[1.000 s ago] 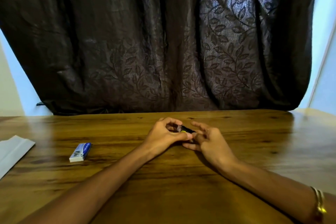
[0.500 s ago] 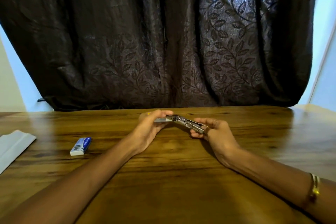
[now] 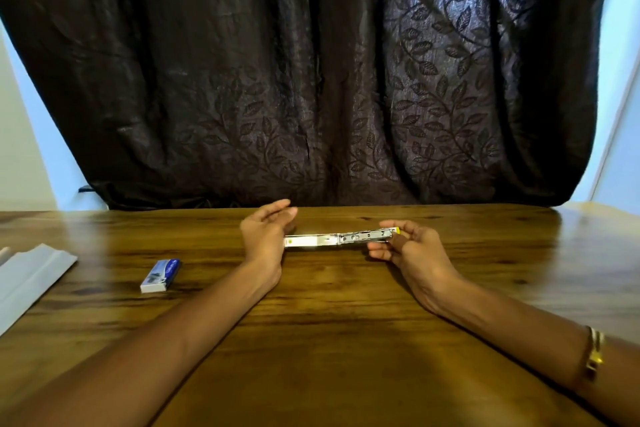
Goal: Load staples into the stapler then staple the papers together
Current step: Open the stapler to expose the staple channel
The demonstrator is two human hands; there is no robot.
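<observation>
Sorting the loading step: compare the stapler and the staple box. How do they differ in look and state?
The stapler is long, thin, shiny metal, swung open flat; the staple box is short, blocky, blue and white.

The stapler is pinched at its right end by the right hand, with the left hand open at its other end; the staple box lies untouched, left of both hands.

Both are low over the wooden table.

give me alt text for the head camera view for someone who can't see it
A person's right hand pinches one end of a stapler swung open flat above a wooden table, while the left hand sits open at its other end. A small blue staple box and white papers lie to the left, before a dark curtain.
</observation>
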